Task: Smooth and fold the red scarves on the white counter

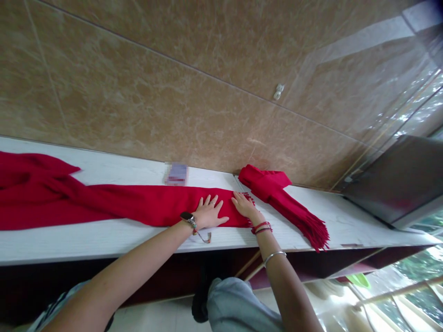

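Note:
A long red scarf [114, 205] lies stretched along a white shelf [104, 240] against a brown tiled wall. My left hand [208, 213] rests flat on the scarf near its right end, fingers spread, a watch and a beaded cord on the wrist. My right hand [244, 205] lies flat beside it on the scarf's fringed end, with red cords and a silver bangle on that arm. A second red scarf [284, 200], partly folded, lies to the right with its fringe hanging over the shelf's front edge.
A small blurred purple-and-white object [176, 174] sits at the back of the shelf by the wall. A dark box-like item [398, 184] stands on the shelf at the far right. A white hook [278, 91] is on the wall. My knees show below.

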Motion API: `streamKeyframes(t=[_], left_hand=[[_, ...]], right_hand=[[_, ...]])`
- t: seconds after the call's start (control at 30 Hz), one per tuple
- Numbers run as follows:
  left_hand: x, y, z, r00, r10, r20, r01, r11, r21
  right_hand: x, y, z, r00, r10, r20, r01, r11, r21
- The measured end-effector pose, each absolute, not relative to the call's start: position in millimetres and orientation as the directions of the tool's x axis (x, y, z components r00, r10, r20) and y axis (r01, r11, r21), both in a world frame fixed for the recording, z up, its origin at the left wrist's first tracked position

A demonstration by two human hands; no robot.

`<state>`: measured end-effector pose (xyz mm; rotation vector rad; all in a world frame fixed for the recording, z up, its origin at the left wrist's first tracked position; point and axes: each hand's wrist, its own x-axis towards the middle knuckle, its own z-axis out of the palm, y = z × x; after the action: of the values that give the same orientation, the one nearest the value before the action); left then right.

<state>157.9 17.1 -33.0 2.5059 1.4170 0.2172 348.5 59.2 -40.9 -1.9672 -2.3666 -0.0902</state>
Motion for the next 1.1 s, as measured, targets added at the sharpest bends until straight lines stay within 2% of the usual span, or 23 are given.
streamKeyframes(t=[0.17, 0.23, 0.33, 0.4, 0.47, 0.57, 0.63, 0.87, 1.0, 1.1], left_hand=[[139.2, 17.8, -16.5, 0.573, 0.82, -0.005, 0.774, -0.538, 0.333], [121.3, 24.5, -6.7, 0.553, 0.833, 0.003, 0.788, -0.524, 0.324], [86.2, 40.6, 2.3, 0.42, 0.907, 0.043, 0.866, -0.414, 0.281], [60.5, 49.9, 2.6, 0.313, 0.944, 0.099, 0.908, -0.329, 0.259], [35.3, 54.0, -0.6, 0.266, 0.953, 0.146, 0.925, -0.295, 0.241], [-0.1, 50.4, -8.2, 0.293, 0.942, 0.162, 0.923, -0.323, 0.211], [-21.8, 45.7, -14.1, 0.306, 0.936, 0.175, 0.921, -0.338, 0.196], [-66.3, 41.0, -36.7, 0.252, 0.943, 0.218, 0.943, -0.29, 0.164], [-60.8, 41.8, -44.5, 0.218, 0.95, 0.224, 0.956, -0.254, 0.148], [-57.1, 42.3, -45.3, 0.203, 0.954, 0.221, 0.962, -0.237, 0.137]], right_hand=[[345.5, 59.8, -20.8, -0.112, 0.939, 0.326, 0.986, 0.146, -0.08], [333.8, 56.8, -7.4, -0.162, 0.89, 0.426, 0.963, 0.237, -0.128], [298.9, 47.8, 7.5, -0.306, 0.809, 0.502, 0.887, 0.434, -0.159], [268.1, 40.6, 9.9, -0.414, 0.773, 0.48, 0.83, 0.538, -0.15], [238.8, 34.6, 5.7, -0.519, 0.759, 0.394, 0.793, 0.6, -0.111], [209.8, 31.3, -8.9, -0.598, 0.768, 0.231, 0.787, 0.617, -0.013], [202.5, 33.7, -20.0, -0.609, 0.774, 0.175, 0.79, 0.611, 0.047], [209.2, 49.4, -43.7, -0.736, 0.66, 0.15, 0.677, 0.714, 0.181], [210.9, 51.9, -47.4, -0.749, 0.648, 0.137, 0.662, 0.731, 0.163], [204.5, 49.3, -42.3, -0.688, 0.715, 0.126, 0.726, 0.672, 0.149]])
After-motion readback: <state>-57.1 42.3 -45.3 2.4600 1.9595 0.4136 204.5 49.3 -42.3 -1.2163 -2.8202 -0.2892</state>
